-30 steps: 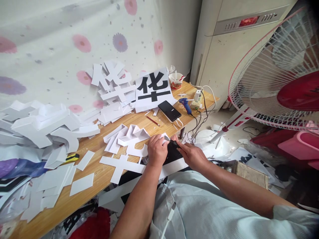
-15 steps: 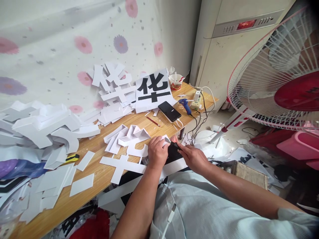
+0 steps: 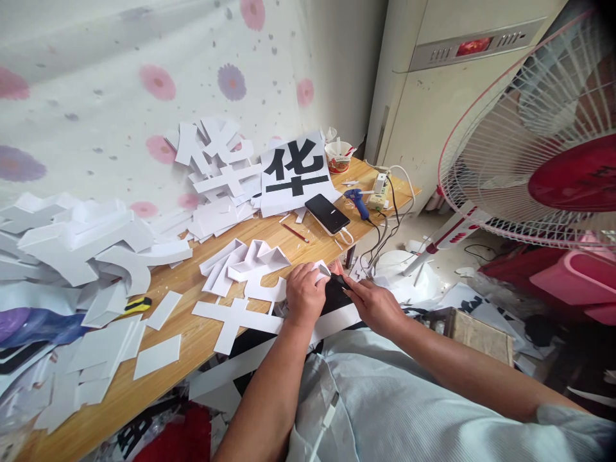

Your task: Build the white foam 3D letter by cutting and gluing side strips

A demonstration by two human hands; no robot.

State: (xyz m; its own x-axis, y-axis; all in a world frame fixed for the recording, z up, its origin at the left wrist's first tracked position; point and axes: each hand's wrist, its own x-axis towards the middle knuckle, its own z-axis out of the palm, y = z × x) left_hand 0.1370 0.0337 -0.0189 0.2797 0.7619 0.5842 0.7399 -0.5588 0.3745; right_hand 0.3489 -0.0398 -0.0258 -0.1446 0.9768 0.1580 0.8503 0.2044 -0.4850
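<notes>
My left hand (image 3: 306, 292) is closed around a small white foam-board piece (image 3: 319, 267) at the table's front edge. My right hand (image 3: 373, 305) grips a black-handled tool (image 3: 341, 282). A grey, metal-looking tip points toward the white piece, but I cannot make out the tool's exact kind. Just left of my hands lie white cut-out character parts (image 3: 257, 282), some with raised side walls. A flat white cross-shaped piece (image 3: 233, 314) reaches toward my left wrist.
Behind are a printed character sheet (image 3: 296, 170), phone (image 3: 327, 213), pencil (image 3: 294, 232), blue glue gun (image 3: 356, 202), power strip (image 3: 378, 192) and paper cup (image 3: 339, 159). White offcuts (image 3: 103, 346) and a yellow-black cutter (image 3: 137, 307) lie left. A fan (image 3: 539, 160) stands right.
The view has shifted very slightly. My right hand and the black-handled tool show only a tiny movement; my left hand keeps its hold on the white piece.
</notes>
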